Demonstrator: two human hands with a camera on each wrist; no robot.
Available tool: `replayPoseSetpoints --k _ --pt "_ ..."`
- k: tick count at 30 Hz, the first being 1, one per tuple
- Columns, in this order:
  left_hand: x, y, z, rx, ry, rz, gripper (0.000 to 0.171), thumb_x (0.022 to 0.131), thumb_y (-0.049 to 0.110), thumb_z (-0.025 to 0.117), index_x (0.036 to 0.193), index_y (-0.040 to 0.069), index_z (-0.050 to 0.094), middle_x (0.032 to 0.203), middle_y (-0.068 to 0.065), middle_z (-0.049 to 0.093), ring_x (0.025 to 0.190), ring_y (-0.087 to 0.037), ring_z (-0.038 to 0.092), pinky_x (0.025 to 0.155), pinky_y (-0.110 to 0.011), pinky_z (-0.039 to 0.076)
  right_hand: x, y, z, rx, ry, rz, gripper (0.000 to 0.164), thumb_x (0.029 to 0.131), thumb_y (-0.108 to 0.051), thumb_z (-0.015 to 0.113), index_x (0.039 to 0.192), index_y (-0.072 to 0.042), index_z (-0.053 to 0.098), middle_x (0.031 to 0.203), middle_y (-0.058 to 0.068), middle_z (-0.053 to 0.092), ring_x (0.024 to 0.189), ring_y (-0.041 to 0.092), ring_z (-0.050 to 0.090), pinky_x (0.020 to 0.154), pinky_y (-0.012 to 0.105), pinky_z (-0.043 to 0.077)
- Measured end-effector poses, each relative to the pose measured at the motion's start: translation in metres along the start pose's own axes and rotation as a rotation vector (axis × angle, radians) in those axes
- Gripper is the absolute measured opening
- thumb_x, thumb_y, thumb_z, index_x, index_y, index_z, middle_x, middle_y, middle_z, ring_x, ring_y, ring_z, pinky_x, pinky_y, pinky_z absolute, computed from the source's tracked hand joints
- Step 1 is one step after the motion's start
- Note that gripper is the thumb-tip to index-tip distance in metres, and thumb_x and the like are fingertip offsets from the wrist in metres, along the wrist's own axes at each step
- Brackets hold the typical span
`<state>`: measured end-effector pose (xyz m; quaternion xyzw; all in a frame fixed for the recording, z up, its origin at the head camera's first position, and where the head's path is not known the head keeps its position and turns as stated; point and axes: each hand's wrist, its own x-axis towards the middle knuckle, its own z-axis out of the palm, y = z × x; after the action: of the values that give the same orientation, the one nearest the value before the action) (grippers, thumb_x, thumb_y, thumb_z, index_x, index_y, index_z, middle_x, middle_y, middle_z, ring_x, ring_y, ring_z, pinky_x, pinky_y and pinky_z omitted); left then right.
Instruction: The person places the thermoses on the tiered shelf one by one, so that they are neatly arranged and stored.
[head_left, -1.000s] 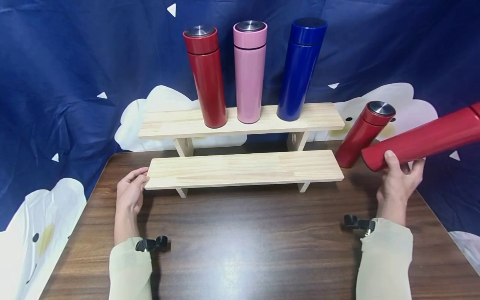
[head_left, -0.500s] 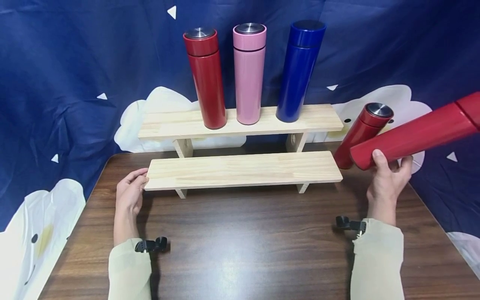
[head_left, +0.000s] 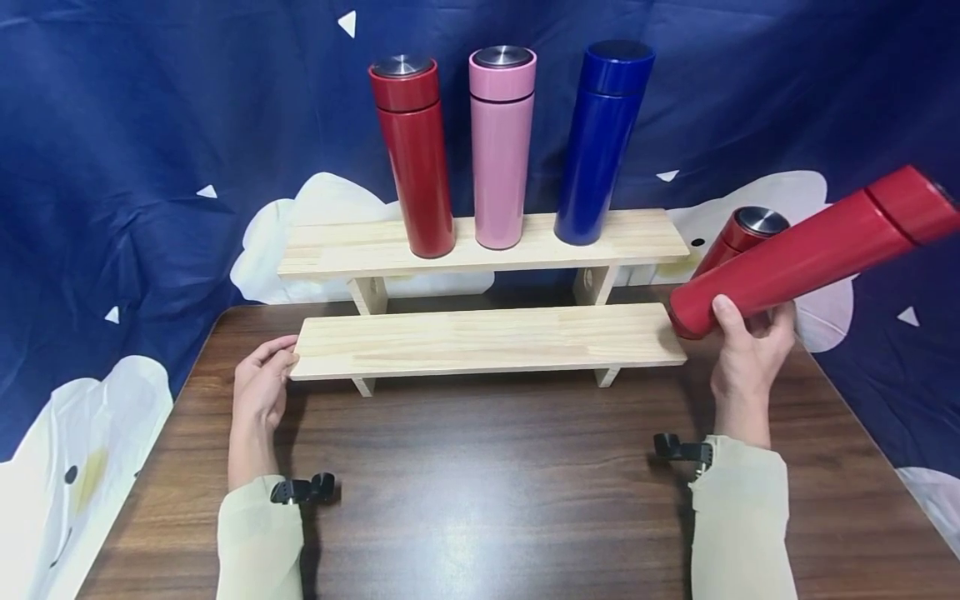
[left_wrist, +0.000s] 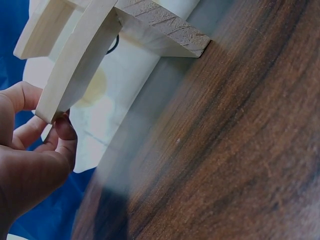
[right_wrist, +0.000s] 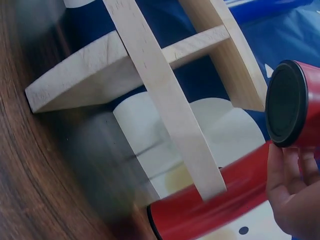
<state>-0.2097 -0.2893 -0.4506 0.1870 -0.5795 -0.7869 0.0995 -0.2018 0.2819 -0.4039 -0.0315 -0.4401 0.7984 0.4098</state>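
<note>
A two-tier wooden rack stands on the table. At the left end of its lower board, my left hand pinches the edge between thumb and fingers, as the left wrist view also shows. My right hand grips a red thermos near its base. That thermos is tilted, lid up to the right, and its bottom is close to the right end of the lower board. Its black base faces the right wrist camera. Behind it, partly hidden, another red thermos stands on the table.
On the upper board stand a red thermos, a pink thermos and a blue thermos. Behind the brown wooden table hangs a blue cloth with white cartoon shapes.
My right hand has moved left with the red thermos, bringing its base to the lower board's right end and covering more of the standing red thermos. The left hand has stayed put.
</note>
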Motion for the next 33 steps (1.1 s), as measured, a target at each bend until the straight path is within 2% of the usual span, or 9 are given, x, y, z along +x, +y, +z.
replayPoseSetpoints --k 5,11,15,22,25,33 --pt "0.000 0.001 0.001 -0.005 -0.004 -0.005 0.032 0.087 -0.017 0.052 0.096 0.005 0.073 0.088 -0.002 0.071 0.075 -0.009 0.062 0.061 -0.016 0.050 -0.002 0.002 0.005 -0.038 -0.016 0.020 0.064 0.072 0.010 0.076 0.132 -0.003 0.059 0.127 0.019 0.058 0.118 0.028 0.054 0.090 0.031 0.053" --pt "0.000 0.002 0.001 -0.004 0.003 -0.014 0.033 0.087 -0.017 0.052 0.093 0.007 0.074 0.087 -0.001 0.072 0.077 -0.009 0.064 0.063 -0.016 0.051 -0.010 0.004 0.010 -0.079 -0.044 0.074 0.064 0.076 0.007 0.076 0.135 -0.008 0.058 0.131 0.017 0.057 0.120 0.028 0.054 0.082 0.030 0.058" --pt "0.000 0.002 0.001 0.002 0.003 -0.019 0.033 0.087 -0.017 0.052 0.094 0.007 0.074 0.088 -0.001 0.071 0.080 -0.009 0.064 0.065 -0.016 0.052 -0.015 0.009 0.015 -0.077 -0.062 0.067 0.060 0.077 0.008 0.074 0.133 -0.006 0.058 0.126 0.019 0.058 0.116 0.028 0.056 0.081 0.029 0.058" --pt "0.000 0.001 0.001 0.011 0.015 -0.008 0.032 0.086 -0.016 0.053 0.094 0.007 0.074 0.087 -0.001 0.070 0.076 -0.009 0.061 0.062 -0.016 0.050 -0.022 0.019 0.023 -0.007 -0.118 0.072 0.057 0.078 0.014 0.071 0.130 -0.003 0.059 0.122 0.020 0.060 0.110 0.029 0.059 0.083 0.030 0.057" --pt "0.000 0.001 0.000 0.013 0.011 -0.004 0.031 0.086 -0.016 0.054 0.095 0.006 0.074 0.088 -0.002 0.070 0.075 -0.009 0.061 0.061 -0.016 0.049 -0.025 0.023 0.026 -0.033 -0.139 0.068 0.057 0.078 0.013 0.072 0.130 -0.004 0.060 0.121 0.019 0.061 0.109 0.028 0.060 0.087 0.029 0.054" --pt "0.000 0.000 0.001 0.012 0.017 -0.002 0.034 0.086 -0.018 0.052 0.092 0.007 0.074 0.085 -0.001 0.070 0.068 -0.007 0.057 0.055 -0.015 0.044 -0.032 0.031 0.036 -0.071 -0.165 0.088 0.052 0.076 0.012 0.073 0.124 -0.006 0.062 0.116 0.016 0.064 0.103 0.026 0.062 0.086 0.028 0.054"
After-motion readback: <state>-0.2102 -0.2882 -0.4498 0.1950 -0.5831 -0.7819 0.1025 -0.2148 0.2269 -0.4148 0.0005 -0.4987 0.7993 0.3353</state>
